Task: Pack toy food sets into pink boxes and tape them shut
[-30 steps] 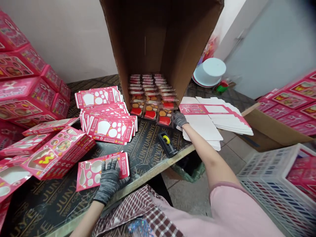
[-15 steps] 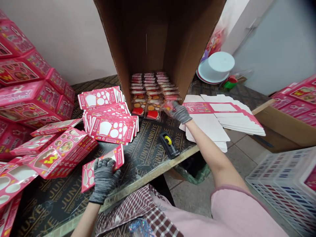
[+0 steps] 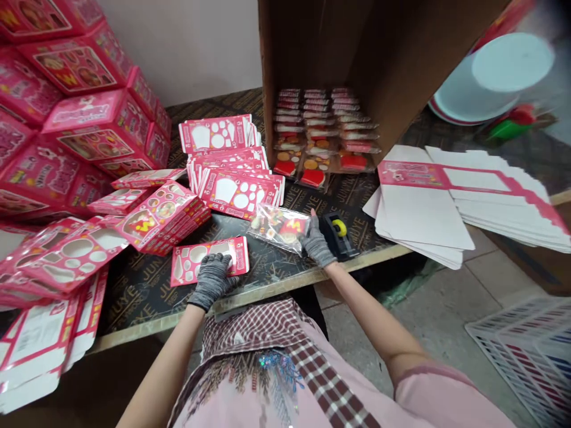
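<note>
My left hand, in a grey glove, lies with fingers spread on a pink tray with white cut-outs near the table's front edge. Between the fingers of my right hand, also gloved, is the right end of a clear packet with small colourful pieces and a red item inside. The packet is just above the table, to the right of the tray. A black tape dispenser with yellow tape stands close beside my right hand.
Rows of packets fill the bottom of an upright cardboard box. Pink cut-out cards are stacked left of it, flat cartons lie right. Pink boxes are piled at the left.
My right hand has come back from the cardboard box with a packet, toward the tray. My left hand remains on the tray. The view has shifted.
</note>
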`<action>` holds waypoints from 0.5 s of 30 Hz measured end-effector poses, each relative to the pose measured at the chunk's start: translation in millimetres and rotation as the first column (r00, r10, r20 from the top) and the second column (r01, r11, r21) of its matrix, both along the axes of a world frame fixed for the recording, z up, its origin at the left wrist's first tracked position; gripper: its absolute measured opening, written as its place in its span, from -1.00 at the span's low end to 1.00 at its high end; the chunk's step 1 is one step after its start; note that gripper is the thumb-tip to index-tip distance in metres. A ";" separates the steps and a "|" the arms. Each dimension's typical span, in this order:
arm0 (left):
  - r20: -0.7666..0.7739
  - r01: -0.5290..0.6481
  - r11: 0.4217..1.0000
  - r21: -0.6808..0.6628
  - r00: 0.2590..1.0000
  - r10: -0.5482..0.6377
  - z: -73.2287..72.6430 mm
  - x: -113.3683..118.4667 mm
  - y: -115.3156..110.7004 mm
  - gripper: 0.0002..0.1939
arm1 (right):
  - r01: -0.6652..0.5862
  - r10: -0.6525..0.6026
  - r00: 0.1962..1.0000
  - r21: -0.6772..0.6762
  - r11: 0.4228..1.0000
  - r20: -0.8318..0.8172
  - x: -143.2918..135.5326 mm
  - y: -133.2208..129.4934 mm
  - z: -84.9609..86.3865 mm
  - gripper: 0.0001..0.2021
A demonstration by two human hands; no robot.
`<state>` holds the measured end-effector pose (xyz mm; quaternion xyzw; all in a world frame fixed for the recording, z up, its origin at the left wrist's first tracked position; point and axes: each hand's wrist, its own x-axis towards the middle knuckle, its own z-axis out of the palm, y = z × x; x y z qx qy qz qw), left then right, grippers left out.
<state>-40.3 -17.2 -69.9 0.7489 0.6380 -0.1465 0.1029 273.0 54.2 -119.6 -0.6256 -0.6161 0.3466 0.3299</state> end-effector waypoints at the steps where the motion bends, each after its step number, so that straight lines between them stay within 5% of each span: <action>1: -0.009 0.031 0.999 -0.016 0.999 -0.032 -0.4 -5.8 -1.7 -0.37 | 0.003 0.001 0.987 -0.023 1.000 0.162 1.2 -4.8 -0.7 -0.22; 4: 0.004 0.057 0.998 0.006 0.998 -0.057 -1.7 -17.2 1.4 -0.20 | -0.012 0.000 0.863 0.020 1.000 0.506 6.9 -1.2 7.2 -0.37; 8: 0.031 0.167 0.986 -0.005 0.986 -0.167 -10.5 -14.3 23.8 0.30 | -0.204 0.095 0.838 0.148 0.968 0.537 -10.7 38.3 19.9 -0.36; 12: -0.016 0.243 0.953 -0.181 0.968 -0.250 -17.6 -7.9 44.3 0.51 | -0.277 0.311 0.826 -0.141 0.950 0.469 -42.2 73.3 21.5 -0.30; 15: -0.010 0.245 0.955 -0.165 0.968 -0.250 -16.9 -11.8 48.3 0.45 | -0.317 0.413 0.845 -0.304 0.898 0.340 -43.7 75.7 20.7 -0.49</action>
